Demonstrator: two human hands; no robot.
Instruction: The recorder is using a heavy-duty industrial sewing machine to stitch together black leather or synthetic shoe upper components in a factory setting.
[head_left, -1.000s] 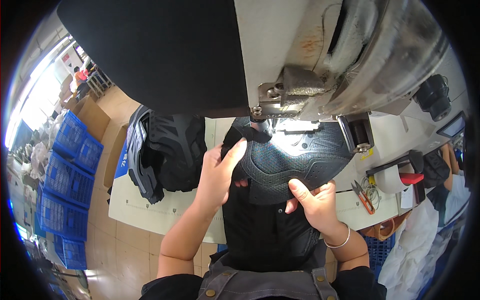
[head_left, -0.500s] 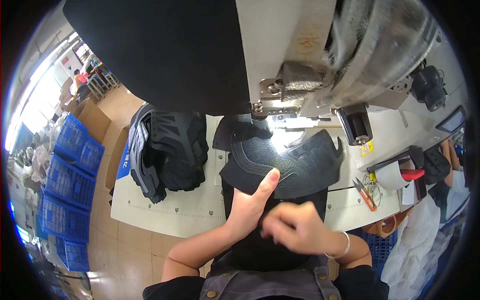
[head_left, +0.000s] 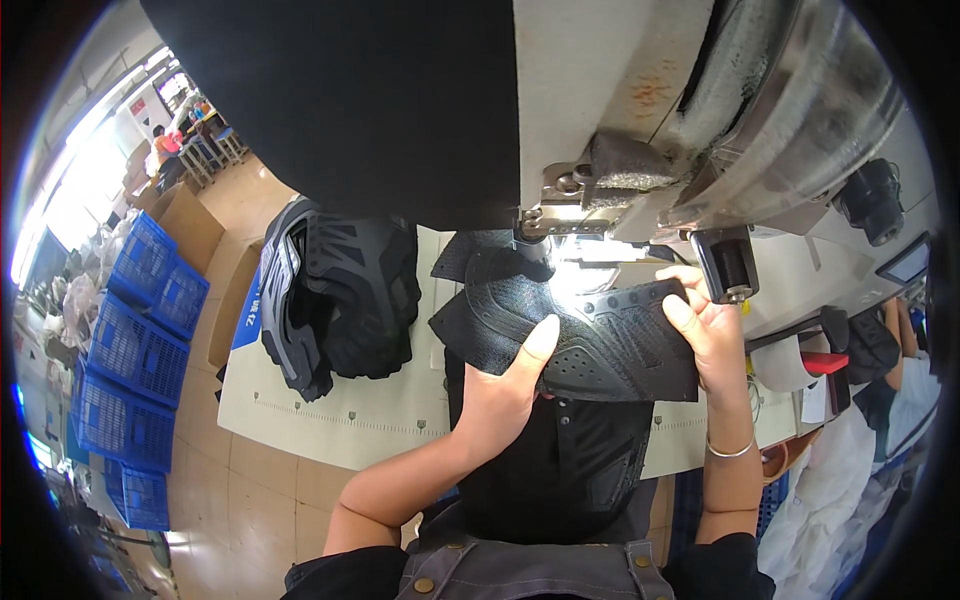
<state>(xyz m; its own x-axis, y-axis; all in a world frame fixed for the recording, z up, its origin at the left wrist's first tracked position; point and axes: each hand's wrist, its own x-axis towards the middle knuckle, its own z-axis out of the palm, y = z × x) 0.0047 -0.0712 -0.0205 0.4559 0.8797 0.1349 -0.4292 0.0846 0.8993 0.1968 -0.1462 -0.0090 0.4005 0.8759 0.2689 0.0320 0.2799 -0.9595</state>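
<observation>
A black shoe upper [head_left: 610, 365], perforated and patterned, lies under the lit needle area of the sewing machine [head_left: 615, 185]. My left hand [head_left: 505, 400] pinches its near edge, thumb on top and fingers hidden beneath. At the upper's right end, my right hand [head_left: 712, 340] grips the edge with the thumb in front and other fingers behind. More black upper pieces [head_left: 590, 460] hang over the table's front edge toward my lap. Left of the machine, a stack of black and grey uppers [head_left: 355, 290] rests on the white table [head_left: 330, 425].
Blue plastic crates [head_left: 130, 340] are stacked on the floor at left, near a cardboard box [head_left: 187, 225]. A black cylinder [head_left: 732, 268] projects from the machine by my right hand. White sheeting [head_left: 825, 485] hangs at right, and another person's arm [head_left: 893, 325] shows beyond.
My right hand has risen from in front of my lap to the upper's right end and taken hold. The upper's right part now stands turned toward me. My left hand keeps its grip.
</observation>
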